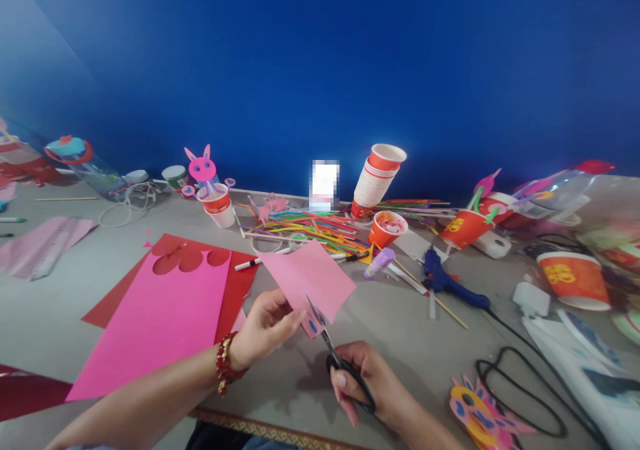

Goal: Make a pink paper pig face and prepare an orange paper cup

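My left hand (270, 327) pinches the near left edge of a light pink sheet of paper (315, 273), raised over the table. A small pink piece with a blue oval (313, 327) shows by my left fingertips; whether it is part of the sheet or separate, I cannot tell. In my right hand (370, 377) is a pair of scissors (353, 373) with black handles, my fingers through the loops. Their blades lie across the sheet's near edge, beside the blue oval. A beaded bracelet circles my left wrist.
Bright pink (165, 323) and red sheets lie at left. A blue glue gun (445, 280) with its black cord, a glue stick (380, 263) and a paper scrap cup (387, 229) sit right of centre. Pipe cleaners (320, 227) spread behind, near stacked cups (377, 180). A pink cut-out (480, 410) lies front right.
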Demonstrator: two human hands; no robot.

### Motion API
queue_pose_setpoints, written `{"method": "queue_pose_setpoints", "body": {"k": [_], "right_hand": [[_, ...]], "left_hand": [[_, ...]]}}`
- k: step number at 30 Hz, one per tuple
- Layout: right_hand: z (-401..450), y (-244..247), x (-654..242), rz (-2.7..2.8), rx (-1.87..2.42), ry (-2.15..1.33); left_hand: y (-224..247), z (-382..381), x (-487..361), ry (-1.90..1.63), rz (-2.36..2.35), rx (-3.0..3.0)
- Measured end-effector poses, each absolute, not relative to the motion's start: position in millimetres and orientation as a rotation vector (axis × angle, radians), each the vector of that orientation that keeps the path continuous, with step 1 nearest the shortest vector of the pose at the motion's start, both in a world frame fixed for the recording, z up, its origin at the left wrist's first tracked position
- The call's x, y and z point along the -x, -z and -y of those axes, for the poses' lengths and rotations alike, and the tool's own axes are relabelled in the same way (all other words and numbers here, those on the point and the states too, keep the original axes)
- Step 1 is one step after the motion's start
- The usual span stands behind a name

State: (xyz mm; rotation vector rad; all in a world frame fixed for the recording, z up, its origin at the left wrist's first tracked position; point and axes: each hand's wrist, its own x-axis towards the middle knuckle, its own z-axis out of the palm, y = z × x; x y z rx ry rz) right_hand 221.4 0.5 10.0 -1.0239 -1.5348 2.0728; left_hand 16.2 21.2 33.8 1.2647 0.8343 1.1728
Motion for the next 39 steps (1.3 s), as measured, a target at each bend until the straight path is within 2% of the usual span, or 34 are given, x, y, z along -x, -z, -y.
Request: {"method": "queue_pose_setpoints", "body": {"k": [39], "right_hand": [[1.1,-6.5,-221.2,1.509,0.989,-2.043]], "left_hand": [[-34.3,-16.3,-19.7,-1.167,-0.818,-1.156]]}}
